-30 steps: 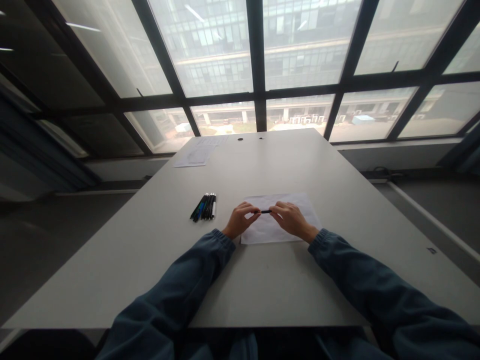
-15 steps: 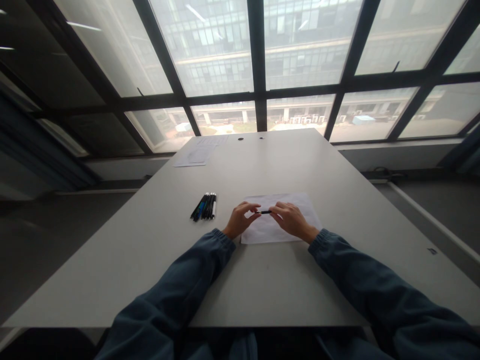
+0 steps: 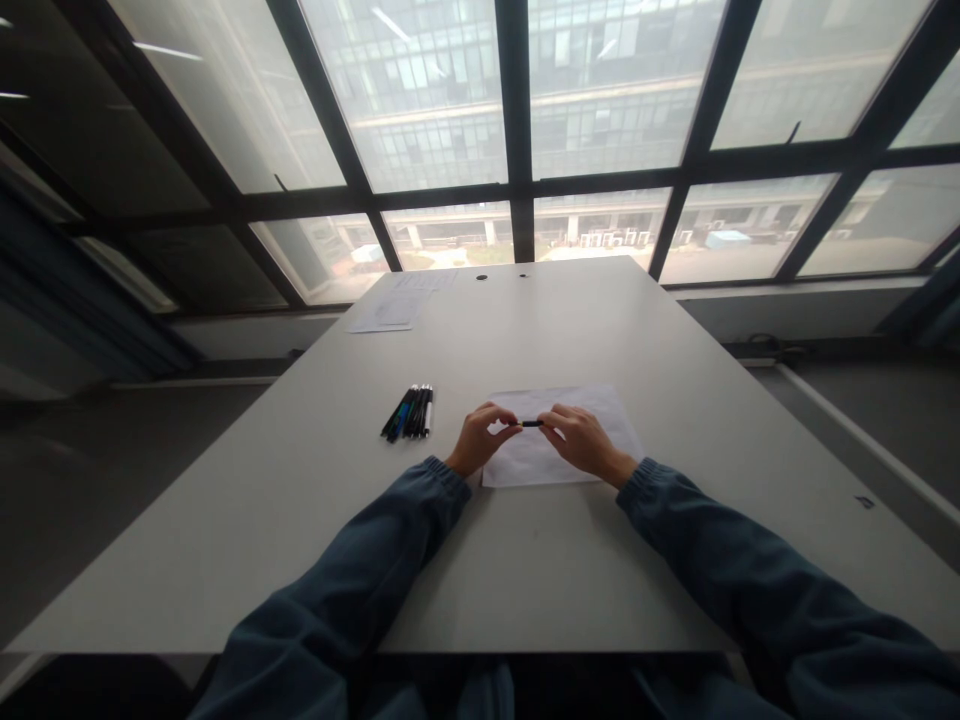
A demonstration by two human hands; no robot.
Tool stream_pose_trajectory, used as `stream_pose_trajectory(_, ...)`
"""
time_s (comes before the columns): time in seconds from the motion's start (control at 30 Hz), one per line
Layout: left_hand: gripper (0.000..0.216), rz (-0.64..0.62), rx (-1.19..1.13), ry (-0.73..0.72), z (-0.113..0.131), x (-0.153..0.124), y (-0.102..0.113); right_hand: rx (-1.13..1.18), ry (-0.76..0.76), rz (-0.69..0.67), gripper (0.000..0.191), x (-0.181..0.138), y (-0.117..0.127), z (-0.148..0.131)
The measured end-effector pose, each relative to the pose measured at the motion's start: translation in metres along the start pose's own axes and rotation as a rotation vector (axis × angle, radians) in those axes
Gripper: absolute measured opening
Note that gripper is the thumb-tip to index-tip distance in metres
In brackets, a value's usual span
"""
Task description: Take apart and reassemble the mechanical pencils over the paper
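Observation:
A dark pen (image 3: 531,424) is held level between both hands, just above a white sheet of paper (image 3: 592,400) on the grey table (image 3: 570,320). My left hand (image 3: 480,440) pinches the pen's left end with curled fingers. My right hand (image 3: 581,438) pinches its right end, and most of the pen is hidden inside the two hands. Both blue sleeves rest on the table near the front edge.
A row of several dark and blue pens (image 3: 409,412) lies to the left of my left hand. Another sheet of paper (image 3: 386,312) sits at the table's far left corner. Two small round holes (image 3: 481,277) mark the far edge. Large windows stand beyond.

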State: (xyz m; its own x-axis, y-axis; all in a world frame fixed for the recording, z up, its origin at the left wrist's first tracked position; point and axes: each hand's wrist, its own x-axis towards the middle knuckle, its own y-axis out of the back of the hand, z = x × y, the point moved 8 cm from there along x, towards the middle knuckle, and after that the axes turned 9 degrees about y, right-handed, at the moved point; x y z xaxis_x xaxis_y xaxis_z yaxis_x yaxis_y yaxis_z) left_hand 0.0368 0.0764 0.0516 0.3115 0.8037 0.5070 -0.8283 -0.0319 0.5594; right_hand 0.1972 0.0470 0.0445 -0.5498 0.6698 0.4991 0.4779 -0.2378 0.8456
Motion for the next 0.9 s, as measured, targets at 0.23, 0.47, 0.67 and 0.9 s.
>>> stream_pose_trajectory(0.23,0.013,-0.004,-0.033,0.006,0.0037,-0.0001,0.0003,0.043,0.021,0.008,0.018,0.0002,0.0005,-0.0030)
stream_pose_trajectory(0.47,0.015,-0.017,-0.088,0.022,-0.0020,-0.0011,-0.0033,0.094,0.051,0.041,0.018,-0.0005,-0.0003,-0.0038)
stream_pose_trajectory(0.67,0.016,-0.030,-0.116,0.044,-0.0041,-0.0011,-0.0053,0.107,0.071,0.048,0.018,-0.0011,-0.0012,-0.0042)
stream_pose_trajectory(0.9,0.017,-0.040,-0.122,0.037,-0.0026,-0.0014,-0.0057,0.102,0.063,0.021,0.018,-0.0007,-0.0038,-0.0057)
